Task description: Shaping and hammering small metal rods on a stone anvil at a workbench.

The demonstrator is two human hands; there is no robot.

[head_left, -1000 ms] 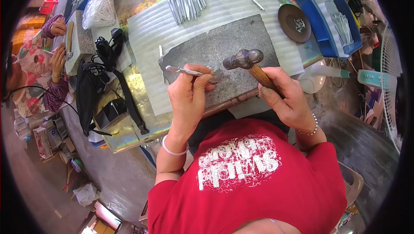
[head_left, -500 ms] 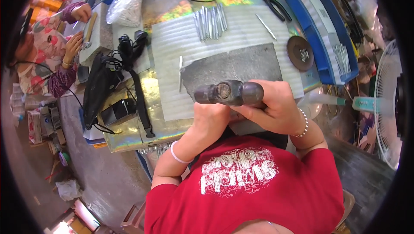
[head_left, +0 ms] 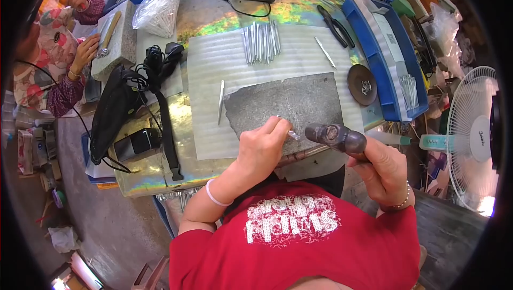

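My right hand (head_left: 387, 170) is wrapped round the handle of a hammer (head_left: 336, 136), its dark head raised to the right of my left hand. My left hand (head_left: 264, 143) pinches a small shiny metal piece (head_left: 293, 134) at the near edge of a rough grey slab (head_left: 288, 100). The slab lies on white foam sheeting (head_left: 206, 135). Beyond it is a row of thin silvery metal rods (head_left: 261, 43). One pale rod (head_left: 220, 102) lies left of the slab, and a pointed one (head_left: 325, 52) lies past its far right corner.
Right of the slab are a brown dish (head_left: 362, 84) with small metal bits, black-handled pliers (head_left: 336, 26) and a blue bin (head_left: 382, 65). A fan (head_left: 478, 135) stands at the right. At left are a black bag (head_left: 120, 111) and a co-worker's hand (head_left: 85, 52) beside a stone block (head_left: 115, 49).
The hammer has moved right and away from my left hand, uncovering the small metal piece in its fingers. The co-worker's far hand has moved away from the stone block.
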